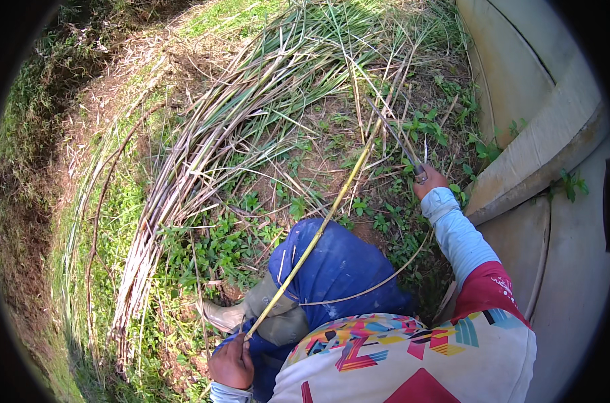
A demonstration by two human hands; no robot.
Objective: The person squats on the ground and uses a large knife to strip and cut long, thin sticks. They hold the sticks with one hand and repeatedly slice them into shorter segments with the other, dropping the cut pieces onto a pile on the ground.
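Note:
A long yellow-green cane stalk (313,243) runs slantwise across my bent knee, from the lower left toward the upper right. My left hand (232,363) is closed round its near end, low in the view. Off to the right, my right hand (430,182) grips a machete (400,141) by its handle. The narrow, dark blade points up and left, and its tip comes close to the far part of the stalk; whether they touch, I cannot tell. A thin, curved stem (379,285) lies over my blue-clad leg (338,262).
A large heap of cut stalks and long green leaves (204,134) stretches from the top centre to the lower left. Pale wall-like panels (520,74) with a thick ledge (540,154) stand close on my right. Low weeds (218,252) cover the ground around my boots (281,326).

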